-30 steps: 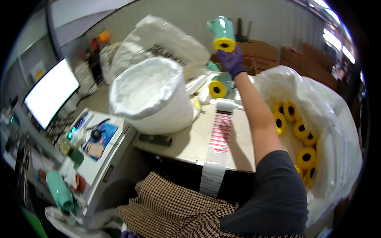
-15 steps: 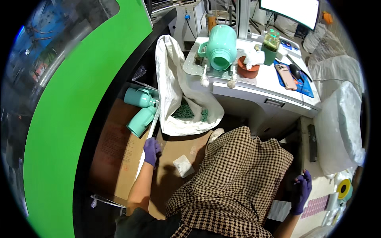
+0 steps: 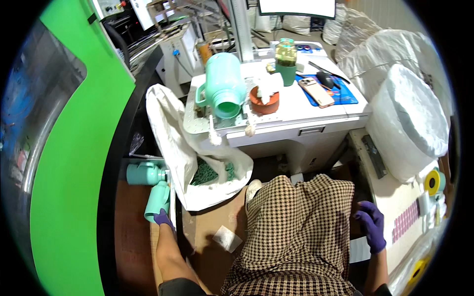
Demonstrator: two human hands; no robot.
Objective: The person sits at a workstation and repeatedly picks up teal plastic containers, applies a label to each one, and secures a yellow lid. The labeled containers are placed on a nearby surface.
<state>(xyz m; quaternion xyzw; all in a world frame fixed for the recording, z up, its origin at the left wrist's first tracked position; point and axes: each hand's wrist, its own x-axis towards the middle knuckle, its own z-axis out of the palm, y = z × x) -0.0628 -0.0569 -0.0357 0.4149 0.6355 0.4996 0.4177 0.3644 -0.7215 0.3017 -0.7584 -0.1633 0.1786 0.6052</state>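
My left hand (image 3: 164, 218), in a purple glove, is at the lower end of a teal plastic jug (image 3: 157, 200) in the box at my left. Its fingers look closed on the jug's rim, though partly hidden. A second teal jug (image 3: 143, 173) lies on its side just beyond. To my right, my gloved right hand (image 3: 373, 227) hangs beside the side table with bent fingers apart and nothing in them. A larger-looking teal jug (image 3: 224, 81) rests on a perforated metal plate (image 3: 196, 127) on the desk, its open mouth toward me.
Between box and desk stands a white sack (image 3: 168, 128) with green scraps (image 3: 205, 172) inside. The desk (image 3: 296, 121) also bears an orange-red tub (image 3: 266, 104), a bottle (image 3: 286, 64) and a phone (image 3: 316, 92). A green machine panel (image 3: 69, 187) curves along my left. A plastic-lined bin bag (image 3: 402, 123) stands at right.
My left hand has moved from the box's edge onto the nearer jug in it. My right hand stays beside the side table, its fingers more bent. The view has turned to the right.
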